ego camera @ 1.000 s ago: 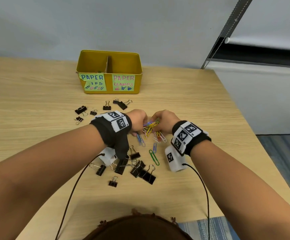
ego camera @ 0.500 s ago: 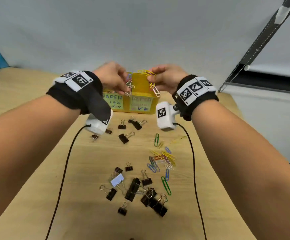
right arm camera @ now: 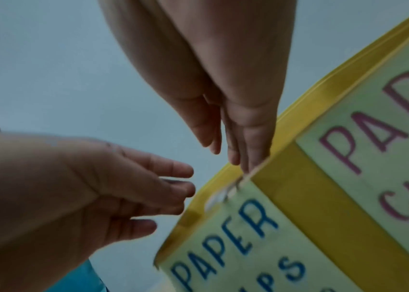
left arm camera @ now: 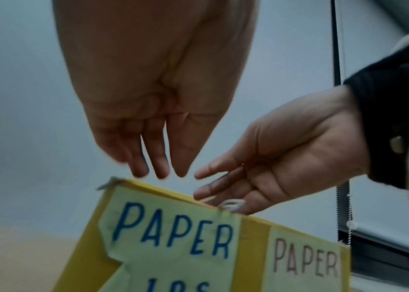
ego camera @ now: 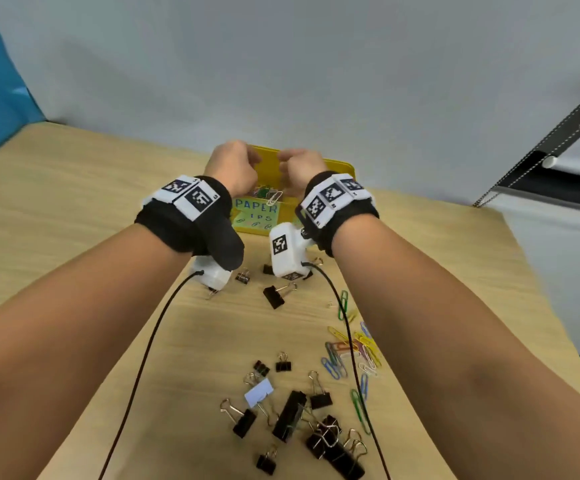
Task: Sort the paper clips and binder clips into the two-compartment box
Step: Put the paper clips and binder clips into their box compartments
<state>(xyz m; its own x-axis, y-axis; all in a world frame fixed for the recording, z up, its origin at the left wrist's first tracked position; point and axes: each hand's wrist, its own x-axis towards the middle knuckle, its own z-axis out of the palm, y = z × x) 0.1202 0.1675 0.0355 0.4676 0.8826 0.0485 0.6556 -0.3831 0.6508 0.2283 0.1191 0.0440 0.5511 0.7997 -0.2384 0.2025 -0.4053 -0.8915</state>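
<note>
One box [ego camera: 340, 168], two hands, roughly fifteen binder clips [ego camera: 274, 296].

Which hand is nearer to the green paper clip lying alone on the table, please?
Right. The right hand hovers above the yellow box, on the green paper clip's side; the left hand hovers beside it, farther left.

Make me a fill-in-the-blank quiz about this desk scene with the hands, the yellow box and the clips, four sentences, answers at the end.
1. Both the left hand and the right hand hover above the box compartment whose label is lettered in ____ ink.
2. The two-compartment box is coloured ____.
3. The binder clips left on the wooden table are mostly ____ in colour.
4. The loose coloured paper clips lie on the person's ____ side of the table.

Answers: blue; yellow; black; right
</note>
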